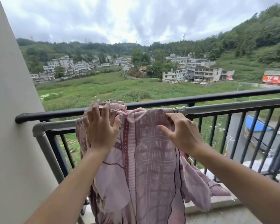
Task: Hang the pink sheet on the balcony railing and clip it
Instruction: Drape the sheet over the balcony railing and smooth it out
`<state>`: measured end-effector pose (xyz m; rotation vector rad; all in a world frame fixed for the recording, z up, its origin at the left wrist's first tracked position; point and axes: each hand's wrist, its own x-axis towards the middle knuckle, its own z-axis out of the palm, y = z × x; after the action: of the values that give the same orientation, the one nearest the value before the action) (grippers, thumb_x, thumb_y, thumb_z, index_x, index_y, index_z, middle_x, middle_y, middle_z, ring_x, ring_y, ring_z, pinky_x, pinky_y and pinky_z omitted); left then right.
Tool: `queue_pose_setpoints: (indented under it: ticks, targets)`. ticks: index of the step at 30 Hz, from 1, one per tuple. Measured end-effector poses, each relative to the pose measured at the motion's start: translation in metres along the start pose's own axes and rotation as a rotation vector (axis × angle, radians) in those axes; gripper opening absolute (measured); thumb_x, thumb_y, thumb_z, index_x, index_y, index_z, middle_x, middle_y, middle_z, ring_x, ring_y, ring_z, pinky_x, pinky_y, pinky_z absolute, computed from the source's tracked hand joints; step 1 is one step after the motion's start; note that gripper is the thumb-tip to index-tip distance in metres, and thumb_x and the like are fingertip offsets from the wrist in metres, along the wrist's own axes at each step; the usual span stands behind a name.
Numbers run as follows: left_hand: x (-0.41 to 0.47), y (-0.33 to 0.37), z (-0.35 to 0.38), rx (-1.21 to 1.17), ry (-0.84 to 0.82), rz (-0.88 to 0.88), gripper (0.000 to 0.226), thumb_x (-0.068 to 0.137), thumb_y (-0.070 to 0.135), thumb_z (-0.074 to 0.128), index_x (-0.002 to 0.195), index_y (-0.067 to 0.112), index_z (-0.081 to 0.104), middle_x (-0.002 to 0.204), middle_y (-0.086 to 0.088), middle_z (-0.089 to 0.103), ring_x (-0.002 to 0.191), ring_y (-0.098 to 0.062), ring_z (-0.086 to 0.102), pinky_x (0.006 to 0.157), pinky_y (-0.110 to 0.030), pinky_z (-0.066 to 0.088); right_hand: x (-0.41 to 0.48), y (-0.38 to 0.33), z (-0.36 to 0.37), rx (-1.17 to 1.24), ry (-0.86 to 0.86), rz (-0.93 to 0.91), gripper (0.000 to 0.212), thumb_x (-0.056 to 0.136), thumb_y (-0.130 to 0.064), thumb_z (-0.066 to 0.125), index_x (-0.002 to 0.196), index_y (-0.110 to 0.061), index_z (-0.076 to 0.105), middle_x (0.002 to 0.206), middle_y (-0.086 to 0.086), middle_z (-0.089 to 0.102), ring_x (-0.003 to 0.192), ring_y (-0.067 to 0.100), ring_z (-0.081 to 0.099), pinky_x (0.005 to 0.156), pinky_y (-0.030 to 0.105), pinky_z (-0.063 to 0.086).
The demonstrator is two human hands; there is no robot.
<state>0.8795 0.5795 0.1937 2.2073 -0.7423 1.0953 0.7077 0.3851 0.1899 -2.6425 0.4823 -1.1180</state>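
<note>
The pink sheet [152, 159], patterned with maroon lines and squares, hangs folded over the grey metal pipe rail [225, 108] in front of the black balcony railing [200, 98]. It falls toward me in long folds. My left hand [100, 126] lies on a bunched part of the sheet at the left of the rail, fingers spread and fairly straight, thumb out to the right. My right hand [179, 131] is at the sheet's right edge on the pipe, fingers curled onto the fabric there, thumb pointing left. No clip is in view.
A pale wall [10, 126] stands close on the left, where both rails end. The pipe rail runs bare to the right of the sheet. Black vertical bars [252, 135] fill the railing below. Beyond lie fields, buildings and wooded hills.
</note>
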Motion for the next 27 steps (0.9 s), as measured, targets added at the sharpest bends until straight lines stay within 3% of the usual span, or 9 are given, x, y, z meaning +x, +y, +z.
queue_pose_setpoints:
  ticks: [2, 4, 7, 10, 13, 17, 21, 23, 27]
  targets:
    - [-0.025, -0.012, -0.008, -0.147, 0.115, -0.25, 0.064, 0.084, 0.037, 0.065, 0.136, 0.01, 0.04, 0.14, -0.017, 0.038, 0.13, -0.033, 0.036, 0.103, -0.053, 0.033, -0.012, -0.007, 0.018, 0.002, -0.037, 0.043, 0.078, 0.082, -0.056, 0.065, 0.143, -0.015, 0.039, 0.117, 0.007, 0.058, 0.091, 0.024, 0.063, 0.075, 0.034, 0.051]
    - [-0.043, -0.012, -0.014, -0.275, 0.081, -0.366, 0.072, 0.082, 0.035, 0.071, 0.139, 0.006, 0.038, 0.139, -0.018, 0.04, 0.127, -0.032, 0.041, 0.099, -0.047, 0.041, -0.017, -0.014, 0.031, 0.097, -0.029, 0.054, 0.085, 0.081, -0.048, 0.07, 0.147, -0.012, 0.03, 0.112, 0.007, 0.063, 0.086, 0.022, 0.065, 0.075, 0.034, 0.054]
    - [-0.038, -0.017, -0.026, -0.301, 0.059, -0.337, 0.047, 0.082, 0.018, 0.074, 0.123, 0.002, 0.058, 0.115, -0.019, 0.055, 0.1, -0.03, 0.058, 0.083, -0.026, 0.043, -0.011, -0.028, 0.041, 0.232, -0.017, 0.049, 0.065, 0.085, -0.023, 0.07, 0.141, -0.007, 0.04, 0.097, 0.006, 0.073, 0.077, 0.02, 0.069, 0.073, 0.033, 0.057]
    - [-0.006, -0.021, -0.044, -0.333, 0.085, -0.283, 0.019, 0.081, 0.01, 0.072, 0.098, 0.002, 0.069, 0.09, -0.016, 0.065, 0.079, -0.03, 0.062, 0.073, -0.032, 0.048, 0.012, -0.041, 0.024, 0.249, 0.063, -0.002, 0.025, 0.086, -0.017, 0.066, 0.11, -0.01, 0.071, 0.096, 0.006, 0.074, 0.085, 0.02, 0.069, 0.076, 0.024, 0.051]
    - [0.036, -0.007, -0.059, -0.38, 0.103, -0.229, 0.007, 0.076, 0.002, 0.068, 0.081, 0.004, 0.071, 0.076, -0.007, 0.068, 0.068, -0.025, 0.061, 0.068, -0.033, 0.051, 0.037, -0.049, 0.0, 0.194, 0.063, -0.062, 0.027, 0.088, -0.027, 0.065, 0.111, -0.015, 0.07, 0.1, 0.002, 0.07, 0.082, 0.017, 0.064, 0.071, 0.028, 0.052]
    - [0.105, 0.028, -0.063, -0.453, 0.18, -0.202, 0.012, 0.075, 0.002, 0.062, 0.08, 0.006, 0.072, 0.071, -0.001, 0.064, 0.065, -0.017, 0.057, 0.063, -0.025, 0.047, 0.054, -0.037, -0.004, -0.239, -0.062, -0.103, 0.058, 0.082, -0.06, 0.061, 0.13, -0.027, 0.054, 0.112, 0.001, 0.058, 0.096, 0.021, 0.057, 0.07, 0.033, 0.046]
    - [0.158, 0.037, -0.046, -0.41, 0.274, -0.27, 0.022, 0.079, -0.003, 0.053, 0.094, 0.001, 0.069, 0.092, -0.012, 0.07, 0.079, -0.02, 0.06, 0.073, -0.027, 0.051, 0.057, -0.014, 0.005, -0.172, -0.055, -0.067, 0.03, 0.087, -0.056, 0.057, 0.102, -0.036, 0.072, 0.103, -0.006, 0.068, 0.095, 0.021, 0.057, 0.08, 0.038, 0.042]
    - [0.157, 0.025, -0.021, -0.308, 0.102, -0.256, 0.021, 0.086, 0.005, 0.054, 0.104, 0.004, 0.066, 0.107, -0.015, 0.069, 0.095, -0.026, 0.062, 0.078, -0.024, 0.045, 0.059, -0.011, 0.008, -0.1, -0.027, -0.054, 0.021, 0.088, -0.048, 0.06, 0.095, -0.035, 0.075, 0.097, -0.009, 0.071, 0.093, 0.02, 0.06, 0.078, 0.037, 0.046]
    - [0.109, -0.006, 0.021, -0.168, -0.452, -0.204, 0.042, 0.091, 0.041, 0.054, 0.123, 0.014, 0.057, 0.125, -0.013, 0.061, 0.113, -0.031, 0.057, 0.09, -0.035, 0.044, 0.066, -0.012, 0.005, -0.092, -0.018, -0.017, 0.018, 0.089, -0.032, 0.06, 0.087, -0.024, 0.076, 0.083, -0.004, 0.073, 0.079, 0.021, 0.065, 0.064, 0.032, 0.052]
